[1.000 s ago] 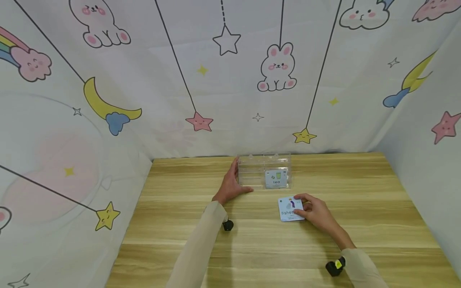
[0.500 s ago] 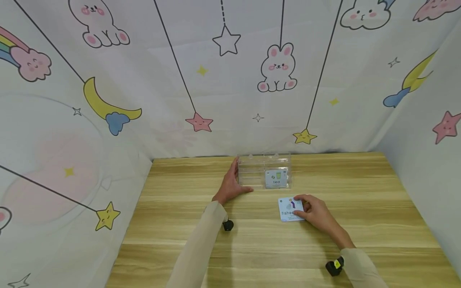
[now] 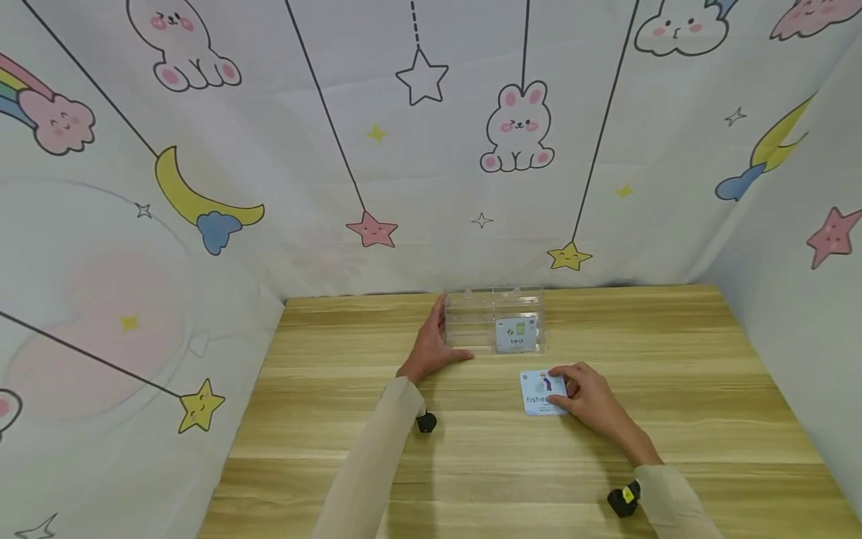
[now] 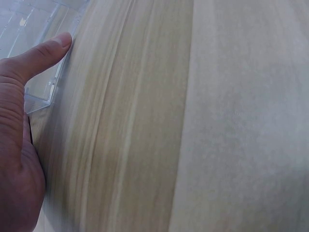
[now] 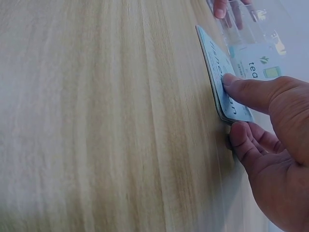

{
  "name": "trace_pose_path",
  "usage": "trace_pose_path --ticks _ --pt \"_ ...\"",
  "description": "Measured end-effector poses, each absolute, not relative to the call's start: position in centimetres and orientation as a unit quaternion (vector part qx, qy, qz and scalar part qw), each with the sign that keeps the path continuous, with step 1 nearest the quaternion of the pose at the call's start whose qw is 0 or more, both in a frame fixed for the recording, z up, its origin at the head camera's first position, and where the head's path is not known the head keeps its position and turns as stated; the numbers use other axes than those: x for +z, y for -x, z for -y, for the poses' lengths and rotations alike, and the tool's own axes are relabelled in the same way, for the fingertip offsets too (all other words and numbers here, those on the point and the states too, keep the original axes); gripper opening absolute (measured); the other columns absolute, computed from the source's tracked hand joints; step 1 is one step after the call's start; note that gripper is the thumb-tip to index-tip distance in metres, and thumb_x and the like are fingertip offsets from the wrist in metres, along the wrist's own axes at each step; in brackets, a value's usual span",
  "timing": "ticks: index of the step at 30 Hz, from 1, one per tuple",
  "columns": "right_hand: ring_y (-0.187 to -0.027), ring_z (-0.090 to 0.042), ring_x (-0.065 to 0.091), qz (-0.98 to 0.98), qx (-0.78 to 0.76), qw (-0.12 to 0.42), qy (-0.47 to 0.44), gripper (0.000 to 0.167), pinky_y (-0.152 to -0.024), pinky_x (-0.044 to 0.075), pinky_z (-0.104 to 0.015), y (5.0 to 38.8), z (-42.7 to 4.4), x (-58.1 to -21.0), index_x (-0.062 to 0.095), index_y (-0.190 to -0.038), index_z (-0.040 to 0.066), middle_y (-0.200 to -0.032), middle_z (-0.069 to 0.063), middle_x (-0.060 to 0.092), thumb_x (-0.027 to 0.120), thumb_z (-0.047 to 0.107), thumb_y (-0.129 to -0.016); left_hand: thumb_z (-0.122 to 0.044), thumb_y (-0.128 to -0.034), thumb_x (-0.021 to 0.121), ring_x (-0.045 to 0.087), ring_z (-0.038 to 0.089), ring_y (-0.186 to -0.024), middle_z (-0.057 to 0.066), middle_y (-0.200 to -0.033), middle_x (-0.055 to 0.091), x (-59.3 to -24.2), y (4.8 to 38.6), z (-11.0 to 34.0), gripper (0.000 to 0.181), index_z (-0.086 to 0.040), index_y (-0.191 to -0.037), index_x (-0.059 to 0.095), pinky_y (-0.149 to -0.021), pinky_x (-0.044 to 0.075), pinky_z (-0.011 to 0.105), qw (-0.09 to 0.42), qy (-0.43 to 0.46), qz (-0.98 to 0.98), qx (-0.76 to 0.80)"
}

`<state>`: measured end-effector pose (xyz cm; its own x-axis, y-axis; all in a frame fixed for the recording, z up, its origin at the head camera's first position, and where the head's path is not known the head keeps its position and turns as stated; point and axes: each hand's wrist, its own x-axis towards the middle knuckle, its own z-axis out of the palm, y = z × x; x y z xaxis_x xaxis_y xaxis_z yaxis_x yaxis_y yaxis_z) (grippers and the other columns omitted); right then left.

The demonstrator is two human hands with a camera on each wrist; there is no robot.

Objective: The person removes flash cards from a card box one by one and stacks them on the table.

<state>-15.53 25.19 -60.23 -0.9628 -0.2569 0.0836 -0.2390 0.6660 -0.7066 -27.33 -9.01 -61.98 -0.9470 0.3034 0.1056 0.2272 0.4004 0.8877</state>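
R hand (image 3: 595,400) has a pinch grip on the card stack (image 3: 536,394), thumb pressed flat on the top card's face, fingertips at its R edge/behind. Top card reads "fisher…", rest of the word partly under the thumb; R wrist view shows several layers at the edge, so >1 card. Stack is just in front of the clear case (image 3: 469,329), a bit to the R, apart from it. Can't tell if its underside touches the desk (image 3: 323,419).

L hand (image 3: 431,353) is spread wide at the case's L front corner: fingers up along the L side, thumb straight out along the near edge, touching. L wrist view shows the thumb only; other fingers mostly out of sight there.

Case is transparent w/ divided compartments, at the back of the desk near the printed backdrop (image 3: 444,180). Tea card (image 3: 516,346) sits in its near R compartment, face up, lettering readable.

Both arms in beige sleeves (image 3: 370,464); blk wrist device (image 3: 426,423) on L, another blk unit (image 3: 621,503) w/ yellow patch on R. Desk = light wood grain, streaks running side to side in head view.
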Motion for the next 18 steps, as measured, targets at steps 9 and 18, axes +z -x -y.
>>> trace_pose_path --ticks 9,18 --pt "-0.076 -0.015 0.05 -0.911 -0.389 0.013 0.136 0.041 -0.063 0.044 -0.025 15.51 -25.01 -59.86 0.072 -0.119 0.0 -0.094 -0.007 0.055 0.089 0.011 -0.083 -0.016 -0.0691 0.1 0.024 0.02 -0.155 0.006 -0.172 0.017 -61.56 26.99 8.97 0.138 -0.017 -0.168 0.004 -0.123 0.03 0.031 0.04 -0.154 -0.837 0.523" --pt "-0.077 -0.014 0.049 -0.914 -0.382 0.024 0.136 0.042 -0.063 0.044 -0.026 15.5 -24.96 -59.48 0.072 -0.119 -0.004 -0.098 -0.008 0.056 0.088 0.014 -0.085 -0.017 -0.0694 0.1 0.023 0.016 -0.155 0.003 -0.172 0.016 -61.58 27.02 8.94 0.139 -0.027 -0.168 0.003 -0.123 0.03 0.029 0.041 -0.148 -0.838 0.523"
